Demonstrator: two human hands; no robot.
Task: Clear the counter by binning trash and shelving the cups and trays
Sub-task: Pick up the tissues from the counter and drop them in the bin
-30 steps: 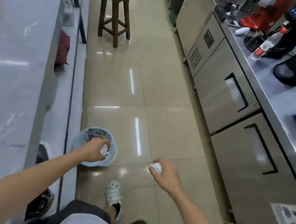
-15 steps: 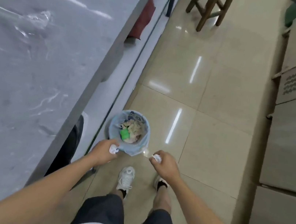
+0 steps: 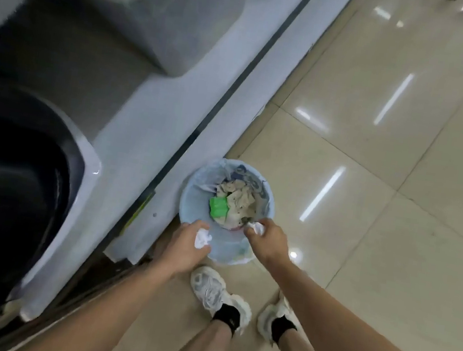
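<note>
Bin point(image 3: 190, 199) lined pale blue, each hand's fingers clutching white crumpled tissue point(image 3: 202, 238).

Both your arms reach forward and down, bare to above the elbow. Your left hand point(image 3: 187, 244) is curled shut, back of the hand up, fingers closed round a white wad of paper point(image 3: 202, 238). Your right hand point(image 3: 269, 242) sits a little farther forward, near the left, pinching a second white wad point(image 3: 257, 228) at its fingertips, wrist bent inward.
</note>
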